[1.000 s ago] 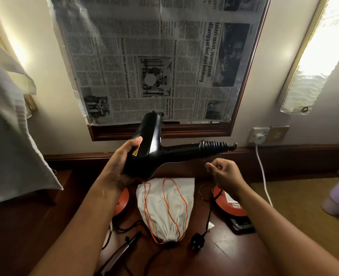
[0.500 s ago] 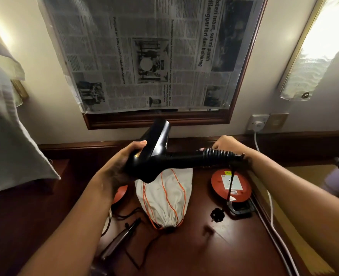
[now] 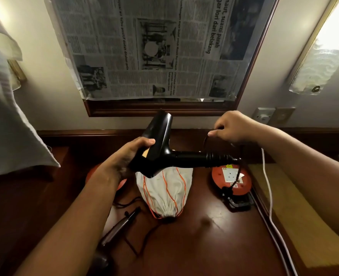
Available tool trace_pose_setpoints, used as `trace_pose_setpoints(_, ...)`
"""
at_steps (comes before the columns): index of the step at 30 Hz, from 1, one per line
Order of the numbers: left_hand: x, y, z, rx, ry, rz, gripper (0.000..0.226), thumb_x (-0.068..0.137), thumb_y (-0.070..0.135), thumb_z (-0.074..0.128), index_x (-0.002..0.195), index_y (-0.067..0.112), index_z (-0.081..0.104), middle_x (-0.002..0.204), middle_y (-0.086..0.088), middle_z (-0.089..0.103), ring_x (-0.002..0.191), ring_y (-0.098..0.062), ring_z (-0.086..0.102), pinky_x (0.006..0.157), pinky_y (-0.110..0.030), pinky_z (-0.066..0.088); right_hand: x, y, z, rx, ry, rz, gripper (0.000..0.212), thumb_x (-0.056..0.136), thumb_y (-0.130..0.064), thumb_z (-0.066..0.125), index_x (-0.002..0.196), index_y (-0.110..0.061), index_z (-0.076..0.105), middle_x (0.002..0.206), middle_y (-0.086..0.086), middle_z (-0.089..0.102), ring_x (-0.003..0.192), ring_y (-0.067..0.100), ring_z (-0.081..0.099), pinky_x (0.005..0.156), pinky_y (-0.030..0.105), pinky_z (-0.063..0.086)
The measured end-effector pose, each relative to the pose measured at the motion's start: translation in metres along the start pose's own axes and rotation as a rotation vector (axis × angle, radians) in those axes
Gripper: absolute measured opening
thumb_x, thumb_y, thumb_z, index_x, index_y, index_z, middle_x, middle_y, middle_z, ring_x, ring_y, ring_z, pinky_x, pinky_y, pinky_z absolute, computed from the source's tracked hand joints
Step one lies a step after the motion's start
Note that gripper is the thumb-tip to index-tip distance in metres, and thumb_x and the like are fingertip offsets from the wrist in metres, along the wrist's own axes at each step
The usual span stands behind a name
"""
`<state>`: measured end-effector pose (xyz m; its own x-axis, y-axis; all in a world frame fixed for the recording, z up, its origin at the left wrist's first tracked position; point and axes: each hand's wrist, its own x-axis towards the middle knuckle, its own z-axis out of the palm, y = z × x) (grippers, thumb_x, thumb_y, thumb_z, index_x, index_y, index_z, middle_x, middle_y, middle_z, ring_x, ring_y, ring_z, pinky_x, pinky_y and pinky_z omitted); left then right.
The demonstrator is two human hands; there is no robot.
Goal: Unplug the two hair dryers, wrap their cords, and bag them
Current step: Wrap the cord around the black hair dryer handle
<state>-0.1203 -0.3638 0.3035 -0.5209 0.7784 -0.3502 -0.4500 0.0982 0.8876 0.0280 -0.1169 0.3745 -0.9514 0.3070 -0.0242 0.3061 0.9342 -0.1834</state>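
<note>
My left hand (image 3: pixel 124 158) grips the body of a black hair dryer (image 3: pixel 162 150), held above the desk with its handle pointing right. Turns of its black cord (image 3: pixel 218 157) sit wound round the handle's end. My right hand (image 3: pixel 234 126) pinches the cord above the handle; the rest hangs down, and the plug (image 3: pixel 226 191) dangles over the red extension reel (image 3: pixel 231 177). A white drawstring bag (image 3: pixel 164 192) with orange cord lies on the desk under the dryer. A second dark dryer (image 3: pixel 116 230) lies at the lower left with its cord loose.
A newspaper-covered mirror (image 3: pixel 154 46) hangs on the wall ahead. A wall socket (image 3: pixel 263 115) at the right holds a white plug, and its white cable (image 3: pixel 268 196) runs down the desk's right edge (image 3: pixel 272 226). White cloth (image 3: pixel 9 116) hangs at the left.
My right hand has swung the cord from below the handle, behind it, and up over it. The dangling plug has lifted off the desk toward the red reel.
</note>
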Motion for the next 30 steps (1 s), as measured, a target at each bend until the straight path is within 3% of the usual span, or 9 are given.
trace_pose_setpoints(3, 0.003, 0.003, 0.000, 0.025, 0.091, 0.055, 0.074, 0.062, 0.034, 0.074, 0.128, 0.009, 0.053, 0.124, -0.022, 0.060, 0.102, -0.035, 0.064, 0.073, -0.037, 0.056, -0.004, -0.006, -0.003, -0.060, 0.027, -0.019, 0.042, 0.092, -0.035, 0.059, 0.072, 0.001, 0.067, 0.064, 0.016, 0.062, 0.056, 0.019, 0.052, 0.056, 0.030, 0.043)
trace_pose_setpoints(6, 0.007, 0.006, 0.001, 0.075, 0.201, 0.127, 0.088, 0.045, 0.043, 0.079, 0.125, 0.011, 0.056, 0.119, -0.019, 0.063, 0.106, -0.038, 0.063, 0.089, -0.047, 0.053, -0.005, -0.014, -0.003, -0.141, 0.042, -0.033, 0.041, 0.093, -0.037, 0.055, 0.067, -0.006, 0.064, 0.061, 0.007, 0.059, 0.061, 0.020, 0.055, 0.058, 0.030, 0.044)
trace_pose_setpoints(11, 0.007, 0.012, 0.009, 0.128, 0.322, 0.215, 0.080, 0.046, 0.043, 0.077, 0.118, 0.013, 0.056, 0.109, -0.014, 0.066, 0.096, -0.034, 0.067, 0.090, -0.055, 0.052, -0.010, -0.031, 0.004, -0.119, 0.069, -0.029, 0.031, 0.095, -0.031, 0.051, 0.070, -0.015, 0.058, 0.063, -0.004, 0.052, 0.067, 0.016, 0.052, 0.059, 0.025, 0.037)
trace_pose_setpoints(15, 0.006, 0.011, 0.012, 0.128, 0.399, 0.286, 0.066, 0.058, 0.038, 0.073, 0.116, 0.014, 0.054, 0.105, -0.011, 0.065, 0.095, -0.031, 0.067, 0.088, -0.054, 0.054, -0.011, -0.041, 0.016, 0.246, -0.049, 0.100, 0.026, 0.097, -0.016, 0.044, 0.097, -0.003, 0.067, 0.076, -0.006, 0.054, 0.068, 0.011, 0.048, 0.053, 0.012, 0.033)
trace_pose_setpoints(18, 0.005, 0.010, 0.012, 0.089, 0.434, 0.323, 0.066, 0.059, 0.037, 0.074, 0.116, 0.013, 0.055, 0.108, -0.013, 0.066, 0.097, -0.031, 0.067, 0.088, -0.053, 0.054, -0.019, -0.045, 0.028, 0.866, -0.157, 0.282, 0.026, 0.096, -0.004, 0.038, 0.107, -0.003, 0.061, 0.068, 0.004, 0.052, 0.051, 0.012, 0.046, 0.047, 0.023, 0.041)
trace_pose_setpoints(20, 0.006, 0.009, 0.011, 0.052, 0.439, 0.329, 0.067, 0.062, 0.035, 0.076, 0.120, 0.010, 0.054, 0.109, -0.015, 0.066, 0.095, -0.032, 0.068, 0.085, -0.051, 0.056, -0.024, -0.046, 0.036, 1.043, -0.217, 0.241, 0.021, 0.097, 0.001, 0.039, 0.108, -0.003, 0.056, 0.072, 0.009, 0.054, 0.052, 0.014, 0.054, 0.049, 0.027, 0.048)
trace_pose_setpoints(25, 0.008, 0.009, 0.010, -0.015, 0.414, 0.311, 0.053, 0.079, 0.025, 0.073, 0.124, 0.007, 0.052, 0.106, -0.016, 0.067, 0.085, -0.031, 0.069, 0.065, -0.038, 0.057, -0.030, -0.050, 0.053, 1.304, -0.298, 0.184, 0.005, 0.099, -0.005, 0.043, 0.099, -0.007, 0.047, 0.077, 0.015, 0.060, 0.068, 0.030, 0.066, 0.069, 0.044, 0.055)
trace_pose_setpoints(30, 0.008, 0.010, 0.010, -0.057, 0.370, 0.268, 0.048, 0.080, 0.027, 0.070, 0.122, 0.008, 0.057, 0.101, -0.014, 0.068, 0.085, -0.032, 0.069, 0.059, -0.032, 0.054, -0.031, -0.057, 0.063, 1.229, -0.254, 0.147, 0.006, 0.096, -0.008, 0.051, 0.093, -0.008, 0.046, 0.077, 0.016, 0.067, 0.077, 0.038, 0.069, 0.078, 0.050, 0.055)
